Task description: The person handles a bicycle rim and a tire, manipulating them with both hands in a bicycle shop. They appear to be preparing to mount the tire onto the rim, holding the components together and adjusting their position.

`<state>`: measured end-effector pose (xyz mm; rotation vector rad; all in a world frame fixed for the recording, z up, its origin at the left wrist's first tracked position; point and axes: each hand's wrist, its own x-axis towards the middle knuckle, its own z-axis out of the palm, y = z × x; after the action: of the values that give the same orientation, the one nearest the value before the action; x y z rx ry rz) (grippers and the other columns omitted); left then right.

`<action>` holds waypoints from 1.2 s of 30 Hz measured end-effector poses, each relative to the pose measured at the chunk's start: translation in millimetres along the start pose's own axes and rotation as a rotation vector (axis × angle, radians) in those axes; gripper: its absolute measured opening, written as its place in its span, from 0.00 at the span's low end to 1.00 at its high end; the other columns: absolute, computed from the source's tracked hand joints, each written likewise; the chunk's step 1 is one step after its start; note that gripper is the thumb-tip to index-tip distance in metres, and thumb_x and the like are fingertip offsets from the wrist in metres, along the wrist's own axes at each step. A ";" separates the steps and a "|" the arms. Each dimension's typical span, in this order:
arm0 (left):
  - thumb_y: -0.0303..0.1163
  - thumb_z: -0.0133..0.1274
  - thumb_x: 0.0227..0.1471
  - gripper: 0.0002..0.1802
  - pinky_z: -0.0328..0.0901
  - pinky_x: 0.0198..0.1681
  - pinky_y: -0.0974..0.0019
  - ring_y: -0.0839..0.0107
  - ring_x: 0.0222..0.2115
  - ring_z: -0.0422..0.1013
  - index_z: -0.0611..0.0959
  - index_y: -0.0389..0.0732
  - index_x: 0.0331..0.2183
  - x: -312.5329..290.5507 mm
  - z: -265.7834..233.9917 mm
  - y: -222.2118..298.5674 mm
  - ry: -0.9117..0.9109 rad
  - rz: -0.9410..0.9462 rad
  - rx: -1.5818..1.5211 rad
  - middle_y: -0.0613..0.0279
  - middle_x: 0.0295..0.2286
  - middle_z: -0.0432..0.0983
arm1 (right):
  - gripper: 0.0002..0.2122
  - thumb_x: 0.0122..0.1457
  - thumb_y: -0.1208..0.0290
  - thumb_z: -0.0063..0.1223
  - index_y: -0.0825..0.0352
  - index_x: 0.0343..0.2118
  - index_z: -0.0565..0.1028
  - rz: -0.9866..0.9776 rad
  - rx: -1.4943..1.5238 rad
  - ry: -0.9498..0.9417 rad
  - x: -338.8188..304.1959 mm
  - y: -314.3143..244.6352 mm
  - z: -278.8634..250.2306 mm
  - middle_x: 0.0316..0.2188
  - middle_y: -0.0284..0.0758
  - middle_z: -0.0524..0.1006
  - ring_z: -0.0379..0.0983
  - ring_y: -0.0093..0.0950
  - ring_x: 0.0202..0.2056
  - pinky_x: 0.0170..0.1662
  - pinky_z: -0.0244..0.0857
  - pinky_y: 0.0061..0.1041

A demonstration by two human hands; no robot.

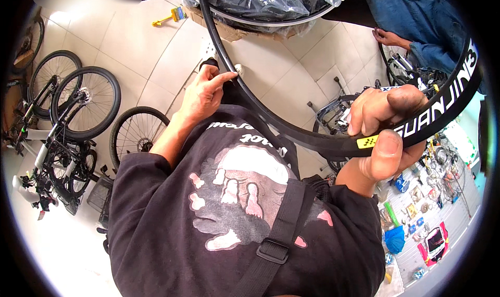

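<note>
A black bicycle rim [271, 128] with white lettering and a small yellow sticker curves in front of my chest, without visible spokes. My right hand [383, 125] grips it beside the sticker, thumb on the near side and fingers curled over the other edge. At the rim's left side is my left hand [205, 91], its index finger stretched out with the tip at the rim's edge. The other left fingers bend loosely, and I see nothing held in them. Part of the rim runs out of view at the top.
Several bicycles and wheels [86, 101] stand at left. Ahead, clear plastic [271, 0] lies over a silver-rimmed wheel [307, 20] above cardboard [224, 28]. A yellow-handled brush [169, 16] lies on the tiled floor. Another person's hand [390, 38] shows at upper right. Small parts cover a surface [463, 208] at right.
</note>
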<state>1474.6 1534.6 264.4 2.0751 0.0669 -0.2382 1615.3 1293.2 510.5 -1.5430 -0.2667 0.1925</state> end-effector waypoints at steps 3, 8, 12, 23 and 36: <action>0.16 0.54 0.49 0.29 0.73 0.41 0.59 0.57 0.39 0.75 0.86 0.53 0.51 -2.6 7.2 -0.6 0.007 0.011 -0.004 0.57 0.40 0.71 | 0.28 0.57 0.64 0.67 0.78 0.53 0.69 -0.023 -0.068 -0.026 1.6 0.8 1.4 0.21 0.35 0.72 0.68 0.23 0.20 0.27 0.69 0.25; 0.14 0.53 0.49 0.30 0.72 0.40 0.62 0.60 0.37 0.73 0.85 0.51 0.52 -6.5 13.0 4.9 -0.021 0.084 -0.119 0.55 0.40 0.70 | 0.26 0.63 0.60 0.60 0.76 0.54 0.68 -0.038 -0.057 -0.097 5.1 12.6 -9.4 0.17 0.29 0.65 0.65 0.23 0.17 0.24 0.63 0.25; 0.13 0.52 0.51 0.29 0.71 0.40 0.63 0.61 0.37 0.72 0.85 0.49 0.52 -8.9 17.2 12.1 -0.057 0.109 -0.217 0.55 0.41 0.69 | 0.26 0.61 0.61 0.57 0.76 0.56 0.69 -0.080 -0.110 -0.137 4.8 10.1 -15.3 0.19 0.32 0.65 0.64 0.24 0.19 0.26 0.64 0.28; 0.23 0.68 0.46 0.24 0.73 0.36 0.62 0.62 0.34 0.74 0.87 0.49 0.47 -8.3 23.3 25.4 -0.050 0.203 -0.281 0.58 0.38 0.70 | 0.27 0.60 0.63 0.56 0.74 0.59 0.67 -0.233 -0.073 -0.333 9.2 27.3 -29.6 0.19 0.31 0.65 0.64 0.26 0.20 0.27 0.64 0.32; 0.22 0.71 0.44 0.24 0.77 0.37 0.61 0.59 0.37 0.80 0.85 0.43 0.46 12.7 58.8 40.3 -0.033 0.479 -0.363 0.55 0.43 0.79 | 0.25 0.61 0.60 0.66 0.69 0.54 0.68 -0.217 -0.246 -0.197 -18.7 20.9 -26.9 0.18 0.30 0.67 0.64 0.26 0.18 0.25 0.64 0.32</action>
<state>1484.7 1463.0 268.4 1.6664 -0.3778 0.0350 1606.1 1262.6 488.5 -1.7258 -0.6294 0.1438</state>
